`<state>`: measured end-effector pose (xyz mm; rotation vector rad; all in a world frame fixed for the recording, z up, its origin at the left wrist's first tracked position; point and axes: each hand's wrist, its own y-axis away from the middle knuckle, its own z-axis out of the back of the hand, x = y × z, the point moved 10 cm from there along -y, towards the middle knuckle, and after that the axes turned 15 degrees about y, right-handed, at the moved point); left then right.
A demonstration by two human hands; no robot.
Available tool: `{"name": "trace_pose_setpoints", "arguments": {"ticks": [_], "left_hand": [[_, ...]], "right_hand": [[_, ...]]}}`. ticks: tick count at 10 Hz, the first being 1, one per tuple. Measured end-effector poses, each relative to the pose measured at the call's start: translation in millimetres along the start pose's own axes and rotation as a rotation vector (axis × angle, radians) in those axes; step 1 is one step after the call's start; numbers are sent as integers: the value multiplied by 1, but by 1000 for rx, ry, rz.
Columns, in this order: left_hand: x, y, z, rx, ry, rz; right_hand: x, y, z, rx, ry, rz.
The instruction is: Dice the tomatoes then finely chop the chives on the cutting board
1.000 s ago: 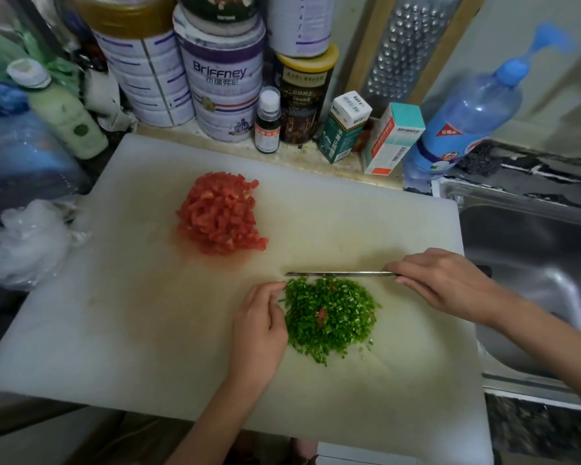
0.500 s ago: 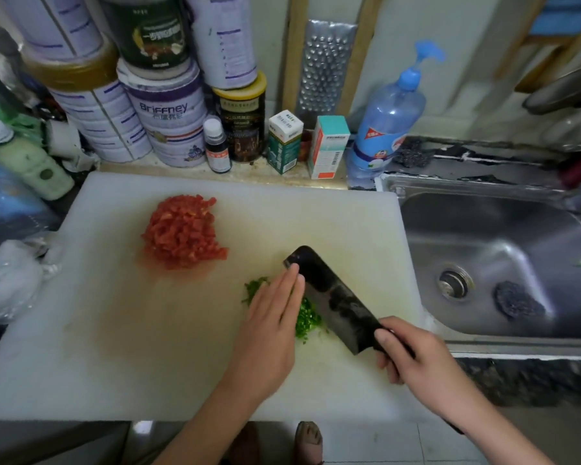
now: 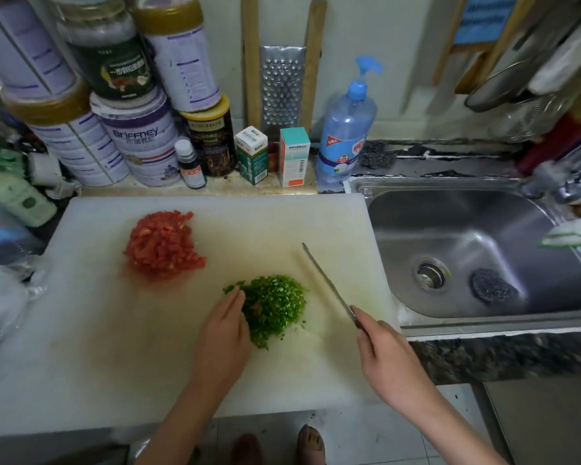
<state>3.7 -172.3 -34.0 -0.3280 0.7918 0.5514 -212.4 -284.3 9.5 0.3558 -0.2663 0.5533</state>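
1. Your left hand [image 3: 223, 333] is flat with fingers straight, pressed against the chives [image 3: 275, 307], which are chopped and piled at the middle of the cutting board [image 3: 98, 330].
2. Your right hand [image 3: 388, 360] grips the knife [image 3: 326, 283], blade on edge over the board's right part.
3. The tomatoes [image 3: 163, 245] are diced and piled on the board's far-left part.

Two hands [image 3: 222, 333] [image 3: 391, 362], one knife [image 3: 326, 283], two chopped piles [image 3: 163, 245] [image 3: 275, 307], two small boxes [image 3: 252, 156] [image 3: 294, 157], perhaps six tins [image 3: 138, 139].

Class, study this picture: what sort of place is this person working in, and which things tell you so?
Most likely a small home kitchen: a steel sink beside the white cutting board, a metal grater standing behind it, and a knife in the right hand beside chopped chives.
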Motion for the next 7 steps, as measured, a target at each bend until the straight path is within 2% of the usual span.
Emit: {"name": "trace_pose_setpoints", "arguments": {"ticks": [1, 2, 3, 4, 5, 6, 7], "left_hand": [[10, 1, 5, 9, 42, 125], [14, 3, 7, 5, 61, 138], [17, 7, 3, 26, 76, 153], [19, 9, 4, 19, 104, 168], [18, 10, 10, 31, 127, 185], [5, 7, 28, 3, 202, 153], [-17, 4, 55, -36, 432, 221]], "right_hand": [[-17, 8, -20, -9, 168, -63], [-31, 3, -31, -160, 315, -87], [-27, -2, -38, -200, 381, -146], [-18, -10, -54, -143, 420, -176], [-9, -14, -62, -63, 435, -129], [2, -19, -36, -90, 207, -37], [32, -15, 10, 50, -372, 32]]}}
